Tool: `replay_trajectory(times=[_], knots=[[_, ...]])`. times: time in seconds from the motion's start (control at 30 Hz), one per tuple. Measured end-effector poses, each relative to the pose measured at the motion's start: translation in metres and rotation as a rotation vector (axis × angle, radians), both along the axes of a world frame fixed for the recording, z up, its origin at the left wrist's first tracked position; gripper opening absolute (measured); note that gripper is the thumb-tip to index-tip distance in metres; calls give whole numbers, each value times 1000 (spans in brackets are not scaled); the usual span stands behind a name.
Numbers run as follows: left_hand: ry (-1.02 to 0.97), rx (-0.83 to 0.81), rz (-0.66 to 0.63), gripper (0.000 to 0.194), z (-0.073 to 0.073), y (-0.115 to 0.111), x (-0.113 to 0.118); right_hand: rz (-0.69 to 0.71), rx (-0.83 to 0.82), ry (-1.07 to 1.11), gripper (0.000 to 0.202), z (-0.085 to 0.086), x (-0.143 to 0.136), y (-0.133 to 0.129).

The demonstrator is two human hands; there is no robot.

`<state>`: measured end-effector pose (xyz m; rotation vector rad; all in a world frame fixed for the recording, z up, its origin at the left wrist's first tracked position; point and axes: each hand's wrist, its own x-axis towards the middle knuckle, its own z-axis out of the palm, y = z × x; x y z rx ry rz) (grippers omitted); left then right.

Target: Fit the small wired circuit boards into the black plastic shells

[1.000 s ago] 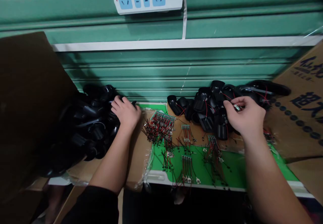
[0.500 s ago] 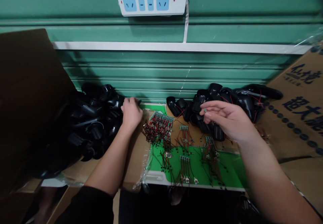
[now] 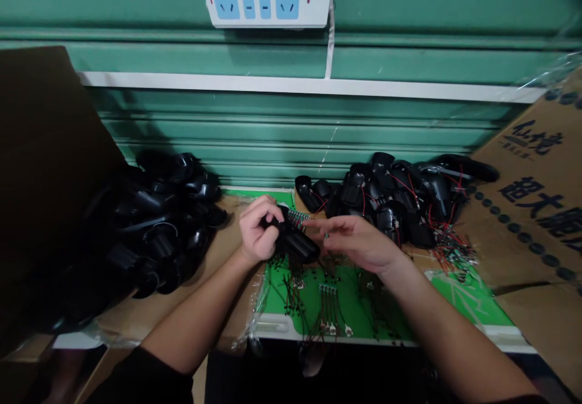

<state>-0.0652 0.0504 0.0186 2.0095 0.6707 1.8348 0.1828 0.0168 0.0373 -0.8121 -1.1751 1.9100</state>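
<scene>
Here, left hand (image 3: 260, 229), fingers clamped on a black housing (image 3: 301, 246).
Near it, the right hand (image 3: 362, 245) pinches what looks like a small green piece (image 3: 326, 235).

Person, two bare hands: left hand (image 3: 258, 234), right hand (image 3: 366, 245). Left sleeve (image 3: 145, 377) black, plain, loose-looking, ends around the elbow; cuff edge cuts straight across, fabric reads matte, weave too dark to make out. Left forearm (image 3: 204, 316) uncovered from cuff to wrist, narrowing toward the hand. Right forearm (image 3: 450, 331) likewise uncovered, wider toward the bottom edge, slim at the wrist. Fingers slender; nails too small to tell. Both wrists bare.
</scene>
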Motion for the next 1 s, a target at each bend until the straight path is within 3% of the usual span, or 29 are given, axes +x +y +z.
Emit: replay_trajectory(times=[0.07, 0.13, 0.23, 0.3, 0.43, 0.53, 0.63, 0.77, 0.87, 1.0], knots=[[10, 35, -51, 10, 1, -5, 4, 113, -74, 16, 25, -7, -8, -6], [40, 66, -20, 11, 0, -8, 6, 161, -87, 25, 26, -11, -13, -11], [27, -56, 134, 42, -3, -11, 14, 22, 22, -20, 26, -12, -16, -13], [-73, -324, 146, 66, -6, -14, 23, -124, 139, -58, 25, -11, -15, -12], [-305, -1013, -171, 45, -10, -22, 45, -263, 340, -97, 19, -9, -13, -9], [-474, -1229, -346, 45, -9, -29, 57, -334, 435, -143, 18, -8, -13, -8], [-617, -1254, -375, 44, -5, -30, 60, -340, 447, -167, 18, -4, -9, -7], [-640, -1259, -300, 54, -3, -21, 55, -382, 341, -147, 25, 1, -1, -5], [-554, -1250, -282, 53, -7, -17, 53, -395, 262, -114, 31, -1, 0, -4], [-355, -1104, -276, 53, -10, -22, 56, -328, 194, -79, 30, -8, -5, -5]])
